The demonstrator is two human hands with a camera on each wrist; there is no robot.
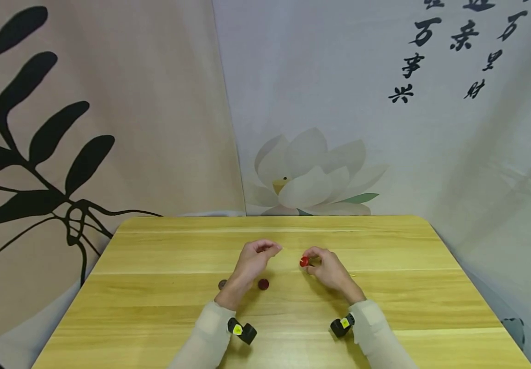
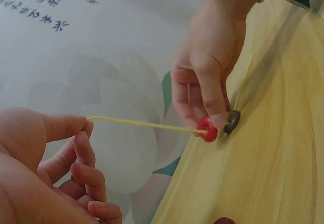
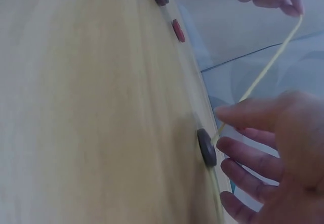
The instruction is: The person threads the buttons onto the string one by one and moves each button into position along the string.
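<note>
My left hand (image 1: 253,261) pinches one end of a thin yellow string (image 2: 147,125) between thumb and fingertips. The string runs taut across to a round red button (image 2: 207,129) and passes through it. My right hand (image 1: 332,269) holds that red button at its fingertips; in the right wrist view the thumb and fingers hide it. Just beyond it, a dark brown button (image 2: 232,122) is also on the string, close to the right fingertips. The rest of the string trails on past that button.
On the wooden table (image 1: 385,328) near the left wrist lie a dark red button (image 1: 263,284) and a greyish brown button (image 1: 222,284), the latter partly behind the forearm. A printed cloth (image 1: 164,128) hangs behind the table's far edge.
</note>
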